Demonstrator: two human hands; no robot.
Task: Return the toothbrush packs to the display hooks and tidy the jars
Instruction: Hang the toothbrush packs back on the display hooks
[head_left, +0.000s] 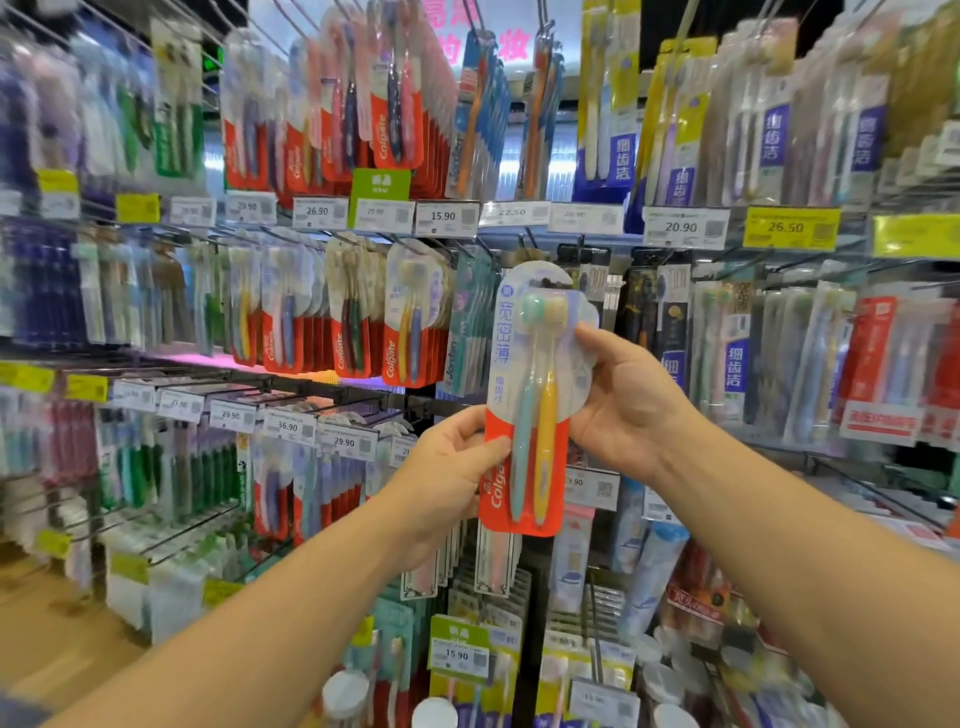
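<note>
While both hands hold it upright, the Colgate toothbrush pack (530, 415) sits between them. Left hand (447, 467) fingers pinch its red lower edge; right hand (628, 400) fingers grip its clear upper edge.

Red-and-white blister toothbrush pack (524, 415) gripped between both hands' fingers: "Colgate". Red hanging packs (395, 130) above the fingers: "Colgate". White shelf price tags: "15.90" (445, 217), "26.90" (318, 212), "20.90" (681, 227). Yellow tag (789, 227): "26.50".
</note>
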